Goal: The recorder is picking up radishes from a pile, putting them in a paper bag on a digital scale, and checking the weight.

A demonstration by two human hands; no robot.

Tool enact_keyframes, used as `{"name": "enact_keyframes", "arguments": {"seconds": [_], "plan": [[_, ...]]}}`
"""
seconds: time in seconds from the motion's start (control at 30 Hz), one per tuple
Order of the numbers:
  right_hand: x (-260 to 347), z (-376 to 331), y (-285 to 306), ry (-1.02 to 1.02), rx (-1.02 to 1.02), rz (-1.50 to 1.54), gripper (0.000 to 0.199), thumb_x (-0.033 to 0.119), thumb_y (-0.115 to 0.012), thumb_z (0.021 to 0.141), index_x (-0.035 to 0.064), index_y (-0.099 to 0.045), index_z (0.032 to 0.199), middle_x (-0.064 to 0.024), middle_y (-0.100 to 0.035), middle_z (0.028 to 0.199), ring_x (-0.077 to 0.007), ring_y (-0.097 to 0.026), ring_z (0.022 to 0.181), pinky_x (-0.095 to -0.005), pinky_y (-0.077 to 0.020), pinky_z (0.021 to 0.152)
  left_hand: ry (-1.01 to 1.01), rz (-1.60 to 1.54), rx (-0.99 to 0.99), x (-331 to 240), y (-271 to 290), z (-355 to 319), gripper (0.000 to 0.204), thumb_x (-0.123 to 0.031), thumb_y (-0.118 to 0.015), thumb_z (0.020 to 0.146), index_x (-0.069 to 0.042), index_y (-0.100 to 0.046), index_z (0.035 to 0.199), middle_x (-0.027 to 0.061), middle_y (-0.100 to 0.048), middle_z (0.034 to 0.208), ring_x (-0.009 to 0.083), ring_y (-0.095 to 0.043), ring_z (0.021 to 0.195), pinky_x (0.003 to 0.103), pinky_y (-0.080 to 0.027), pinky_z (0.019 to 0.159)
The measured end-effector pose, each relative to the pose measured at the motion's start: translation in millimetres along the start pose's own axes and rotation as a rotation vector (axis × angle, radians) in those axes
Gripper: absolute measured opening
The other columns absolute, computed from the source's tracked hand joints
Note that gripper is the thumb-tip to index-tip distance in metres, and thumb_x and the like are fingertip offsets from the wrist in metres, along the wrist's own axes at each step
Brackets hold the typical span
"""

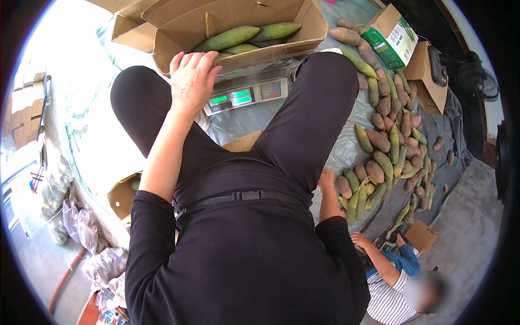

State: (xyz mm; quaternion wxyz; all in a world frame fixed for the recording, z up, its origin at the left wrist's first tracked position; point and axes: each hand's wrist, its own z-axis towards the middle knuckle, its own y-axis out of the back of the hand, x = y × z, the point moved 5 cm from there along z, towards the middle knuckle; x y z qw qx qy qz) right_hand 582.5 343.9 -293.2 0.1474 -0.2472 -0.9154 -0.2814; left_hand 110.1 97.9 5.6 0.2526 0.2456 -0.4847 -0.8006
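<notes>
My left hand (190, 81) lies over the near rim of a cardboard box (184, 24), fingers bent across the edge and thumb to the right. Inside the box lie several long green vegetables (230, 39), like large cucumbers. The box is on a digital scale (246, 96) with lit green displays between my knees. Beside my right thigh is my right hand (326, 180), low by the heap; the thigh covers its fingers, so what it holds cannot be seen. Close to it lie brown, blunt-ended vegetables (343, 187) and long green ones (353, 206).
A long heap of brown and green vegetables (394, 141) spreads along my right. Beyond it stand a green and white carton (390, 40), an open box (425, 76) and a fan (478, 81). A person in a striped top (387, 295) works at lower right. Plastic bags (105, 265) lie left.
</notes>
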Motion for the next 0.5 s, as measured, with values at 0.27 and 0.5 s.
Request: {"name": "enact_keyframes", "arguments": {"seconds": [0.27,0.5], "plan": [[-46.0,10.2,-9.3,-0.044,-0.009,0.035,0.035,0.011,-0.065,0.076,0.0052,-0.058,0.109,-0.0053,-0.062,0.077,-0.0233,-0.062,0.071,-0.0378,-0.0483,0.058,0.021,0.034,-0.048,5.2,4.9,-4.3,0.025,-0.023,-0.067,0.080,-0.012,-0.062,0.102,0.0026,-0.063,0.092,0.0210,-0.058,0.096,0.043,-0.035,0.098],[-93.7,-28.3,-20.3,0.310,-0.040,-0.989,0.058,0.012,-0.071,0.071,0.0106,-0.050,0.124,-0.0181,-0.059,0.110,-0.0408,-0.056,0.104,-0.0444,-0.0474,0.087,0.028,0.057,-0.051,5.2,6.8,-8.7,0.026,-0.024,-0.067,0.080,-0.012,-0.062,0.103,0.0031,-0.063,0.094,0.0219,-0.057,0.099,0.045,-0.034,0.099]]}}
